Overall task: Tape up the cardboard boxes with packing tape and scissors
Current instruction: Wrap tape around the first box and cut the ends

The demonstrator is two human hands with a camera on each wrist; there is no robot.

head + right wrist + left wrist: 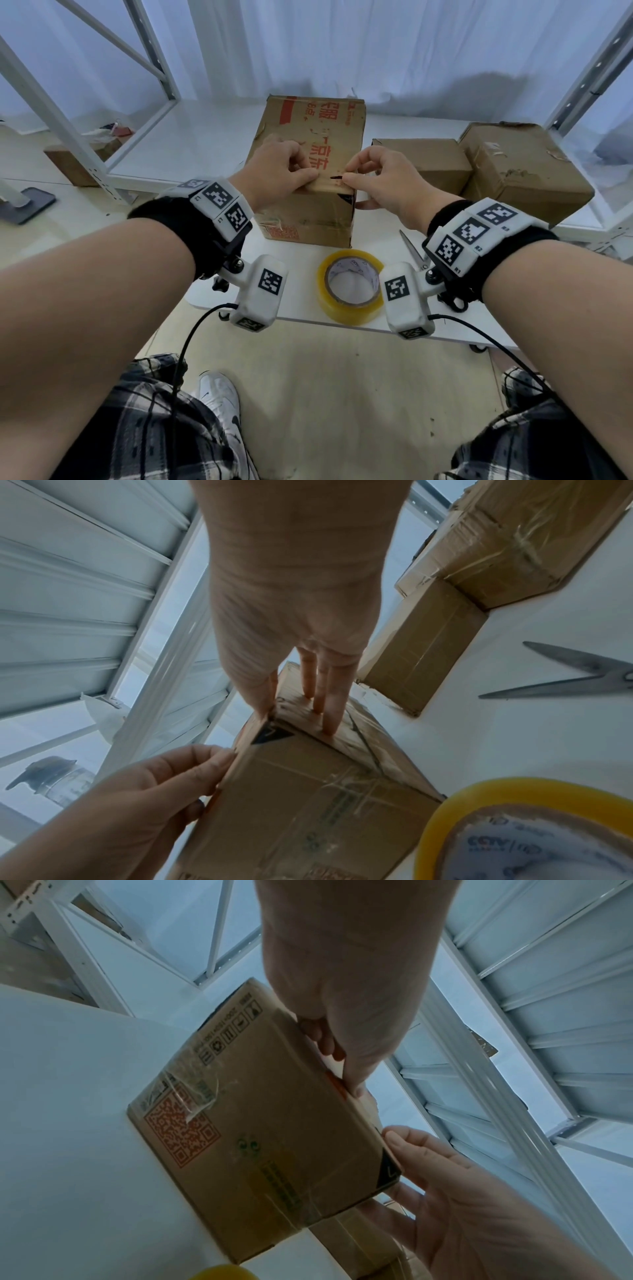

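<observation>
Both forearms extend forward, bare, each wrist strapped with a marker-tagged band and camera. Left hand [281, 168]: fingers curled, thumb and forefinger pinched at the near top edge under it. Right hand [383, 181]: just beside the left, thumb and forefinger pinched, remaining fingers extended downward.

A white table [178, 144] stands before pale sheer curtains [342, 44], flanked by white metal shelving frames [51, 113]. Under the left frame, on the beige floor [342, 394], sits a brown box [78, 164] with small items on top. Near it lies a dark flat pad [30, 204]. Plaid trousers [164, 438] and 1 white sneaker [222, 401] show below.
</observation>
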